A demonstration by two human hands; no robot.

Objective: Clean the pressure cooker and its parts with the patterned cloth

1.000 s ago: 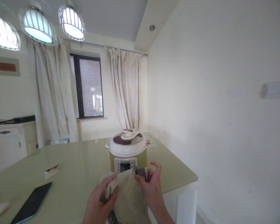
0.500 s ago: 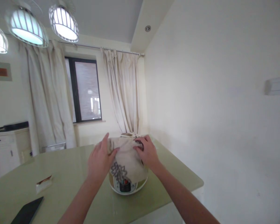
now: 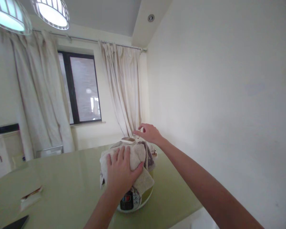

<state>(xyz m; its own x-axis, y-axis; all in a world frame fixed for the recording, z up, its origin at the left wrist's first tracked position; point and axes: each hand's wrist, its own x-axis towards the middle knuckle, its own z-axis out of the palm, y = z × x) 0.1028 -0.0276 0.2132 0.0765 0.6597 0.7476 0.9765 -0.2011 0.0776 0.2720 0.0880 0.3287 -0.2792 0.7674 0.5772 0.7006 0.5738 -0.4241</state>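
A white tabletop appliance with a dark display panel [image 3: 127, 201] stands on the table in a round white tray [image 3: 146, 199]. A light grey-beige towel [image 3: 138, 152] is draped in folds over its upper front. My left hand [image 3: 120, 170] lies flat on the towel, fingers spread and thumb out to the right, pressing it against the appliance. Behind the towel shows a pale lid part with a brownish inset [image 3: 128, 140]. My right hand [image 3: 149, 133] is raised just above and right of it, fingers loosely bent, thumb apart, with nothing visible in it.
The pale green table [image 3: 69, 184] has its right edge near the white wall [image 3: 216, 95]. On its left lie a small clear-and-brown packet [image 3: 31, 197] and a dark flat object [image 3: 16, 222]. Curtains [image 3: 124, 86] and a window [image 3: 84, 89] stand behind.
My right hand has let go of the towel and moved up and back. My left hand has shifted onto the towel's front, now lying flat. The view has turned slightly right and down.
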